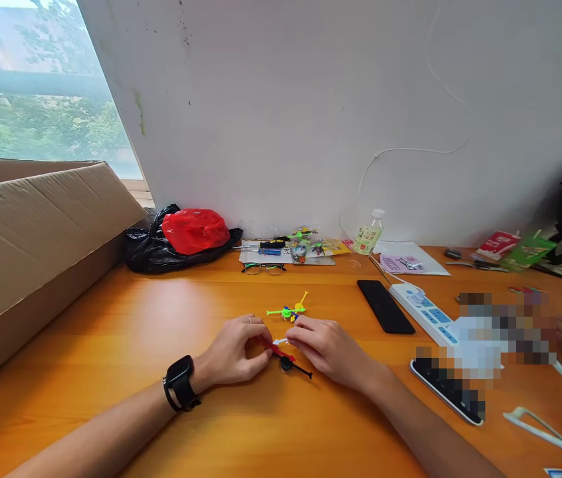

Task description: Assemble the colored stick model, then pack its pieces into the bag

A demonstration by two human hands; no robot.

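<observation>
My left hand (235, 350), with a black watch on its wrist, rests on the orange table (111, 372) and pinches the red end of a small toy (288, 362) made of red and black plastic parts. Facing it, my right hand (325, 346) has its fingers closed on a small white piece at the toy's top. A black rod of the toy sticks out toward me on the table. Just behind the hands lies a small green and yellow plastic toy (288, 310).
A large cardboard box (26, 245) fills the left. A black bag with a red bag (194, 230), glasses (263, 268), tools, a bottle (368, 236), a black phone (385, 306), a power strip (423, 307) and papers lie at the back and right. Another person's hand shows at the right edge.
</observation>
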